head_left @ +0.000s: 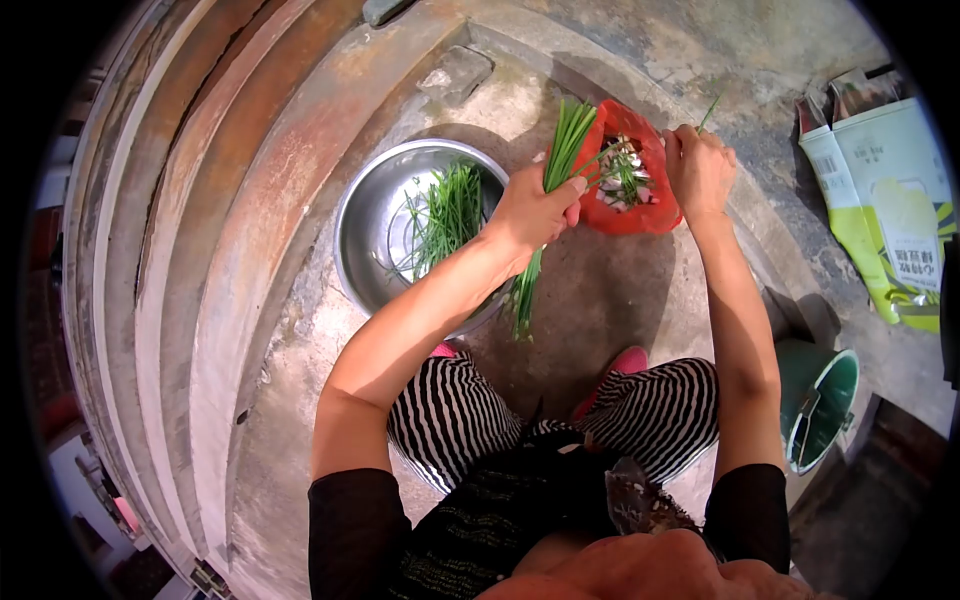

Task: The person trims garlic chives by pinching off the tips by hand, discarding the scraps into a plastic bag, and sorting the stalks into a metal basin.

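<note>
My left hand (538, 208) is closed around a bunch of green chives (568, 150), whose stalks point up and whose thin ends hang below the fist. Just right of it stands an open red plastic bag (655, 215) with white and green scraps (627, 175) inside. My right hand (702, 170) is beyond the bag's right rim, fingers pinched, with a thin green stalk (711, 110) sticking out above them. A steel basin (375, 215) on the left holds more cut-looking chives (450, 215), partly behind my left forearm.
Concrete steps (260, 200) rise along the left. A green bucket (820, 405) lies tilted at the right, below a white and green printed package (885, 190). A flat stone (457, 75) lies behind the basin. My knees are in front, in striped trousers (655, 410).
</note>
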A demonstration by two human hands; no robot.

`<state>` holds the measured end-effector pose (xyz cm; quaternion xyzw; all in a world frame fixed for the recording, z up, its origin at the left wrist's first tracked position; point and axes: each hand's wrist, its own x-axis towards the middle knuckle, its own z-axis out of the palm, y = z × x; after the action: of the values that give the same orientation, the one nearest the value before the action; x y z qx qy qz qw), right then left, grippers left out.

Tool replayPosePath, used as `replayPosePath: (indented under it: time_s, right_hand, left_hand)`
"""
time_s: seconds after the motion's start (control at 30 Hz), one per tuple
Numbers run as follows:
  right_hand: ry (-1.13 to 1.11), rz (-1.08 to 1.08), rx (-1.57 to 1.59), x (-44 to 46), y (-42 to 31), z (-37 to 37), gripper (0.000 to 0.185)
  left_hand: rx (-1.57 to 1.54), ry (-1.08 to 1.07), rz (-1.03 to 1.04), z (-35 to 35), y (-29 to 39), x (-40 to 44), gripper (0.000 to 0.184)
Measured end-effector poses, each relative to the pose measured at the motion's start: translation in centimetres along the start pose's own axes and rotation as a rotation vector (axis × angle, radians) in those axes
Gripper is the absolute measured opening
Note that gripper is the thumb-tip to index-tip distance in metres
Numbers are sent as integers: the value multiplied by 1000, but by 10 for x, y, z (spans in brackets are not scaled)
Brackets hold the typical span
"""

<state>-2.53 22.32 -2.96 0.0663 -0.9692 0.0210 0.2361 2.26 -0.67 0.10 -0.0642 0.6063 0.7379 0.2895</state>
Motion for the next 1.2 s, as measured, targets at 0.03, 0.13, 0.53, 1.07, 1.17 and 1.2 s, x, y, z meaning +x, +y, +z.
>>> replayPosePath:
  time_s: [0.03, 0.13, 0.53, 1.07, 1.17, 1.2]
  right_hand:
    - [-59, 81, 10, 1, 10, 2, 15]
    - [-225, -51, 181, -20, 10, 22, 13]
    - [-712, -433, 334, -110, -35, 120, 11]
    - [-892, -588, 147, -126, -59, 135, 12]
    - [-755, -472, 252, -79, -41, 82, 15]
    - [-654, -393, 312, -65, -33, 67, 17]
  left_hand:
    - [-2, 5, 3, -6, 3, 1, 15]
    - [-137, 53, 30, -19, 4, 3, 14]
    - [-277, 147, 120, -45, -2, 5, 16]
    - [-348, 136, 135, -54, 0, 4, 20]
    - [-386, 69, 68, -50, 2, 6, 19]
    - [-389, 63, 81, -49, 3, 7, 19]
